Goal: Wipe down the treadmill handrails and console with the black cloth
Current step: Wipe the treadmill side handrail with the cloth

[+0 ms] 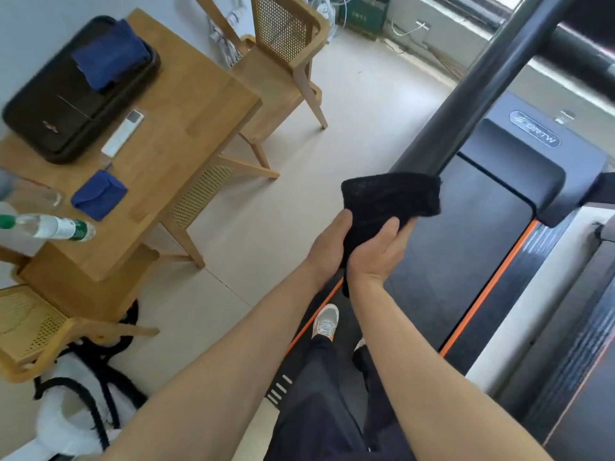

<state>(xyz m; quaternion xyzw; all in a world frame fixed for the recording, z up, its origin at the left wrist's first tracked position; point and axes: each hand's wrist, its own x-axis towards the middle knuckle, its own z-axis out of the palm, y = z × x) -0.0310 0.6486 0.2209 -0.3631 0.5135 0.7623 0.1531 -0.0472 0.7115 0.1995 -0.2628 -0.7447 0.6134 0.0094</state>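
Over the tubular handrail [482,84], left hand [327,243] and right hand [376,254] clamp knitted black cloth [389,197].

A home-like room, and it doubled as a workout corner: a treadmill [472,234] stood on pale flooring beside a wooden table [186,128] and a cane-backed chair [283,31], with a remote [123,133] and a water bottle [53,226] on the tabletop.

Left hand [327,247] and right hand [376,256] reaching forward side by side, both gripping the bunched black cloth [389,194]
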